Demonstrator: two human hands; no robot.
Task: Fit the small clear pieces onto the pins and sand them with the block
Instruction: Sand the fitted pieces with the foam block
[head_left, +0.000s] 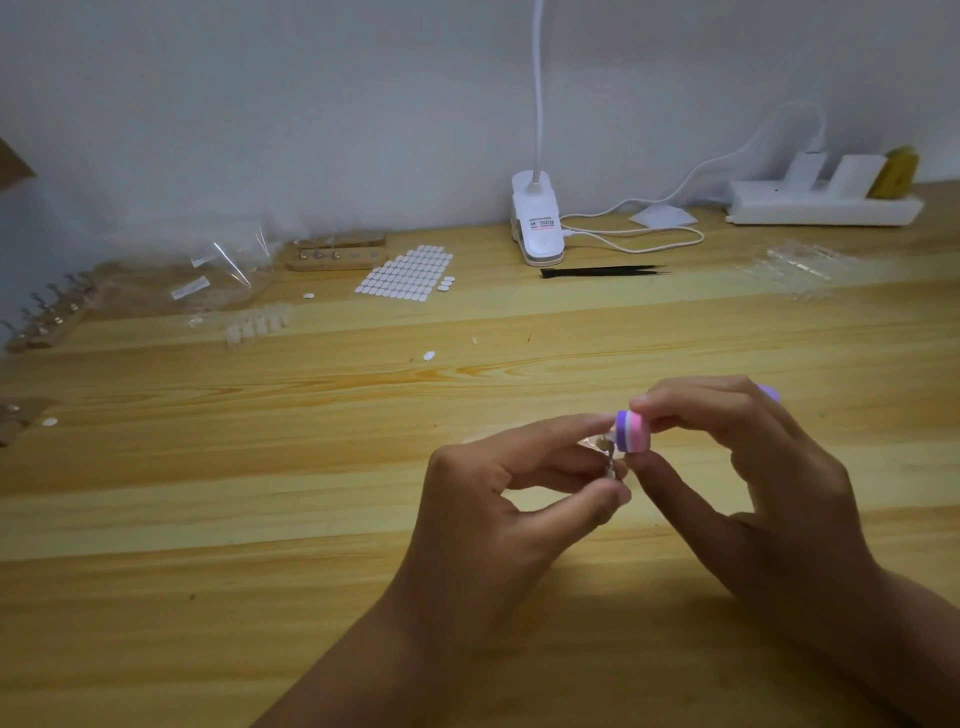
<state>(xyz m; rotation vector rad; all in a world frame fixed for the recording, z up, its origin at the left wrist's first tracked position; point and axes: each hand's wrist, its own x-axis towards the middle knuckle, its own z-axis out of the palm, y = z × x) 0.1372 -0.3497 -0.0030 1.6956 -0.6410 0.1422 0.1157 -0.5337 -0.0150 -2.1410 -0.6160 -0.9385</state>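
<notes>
Pale wooden worktop (260, 519) with a long side-to-side grain, filling the view up to a grey wall. Above its near edge, right of centre, both hands raised and close together. Left hand (493, 509) curled, thumb and fingers pinching the lower stem of a thin metal pin (609, 464) held roughly upright, forefinger stretched to its top. Right hand (769, 467) curled too, thumb below and fingertips above gripping a small sanding block (632, 431). At the far right corner, a white power strip (826, 210) with white plugs and one yellow one. At the middle of the far edge, a white clip lamp (537, 223) with a label in red and dark print, too small to read, and a looped white cable. Left of it, a sheet of white oval stickers (405, 273), a wooden stand (337, 254) with a few pins, and crumpled clear bags (223, 270). Another stand of pins (47, 322) along the left edge. Black tweezers (602, 271) just in front of the lamp. Block layered purple, white and pink, its end close against the pin's top; contact not certain. Small clear piece (592, 442) on that top, glassy, barely visible under the forefinger. More clear pieces (257, 325) in a row towards the far left.
</notes>
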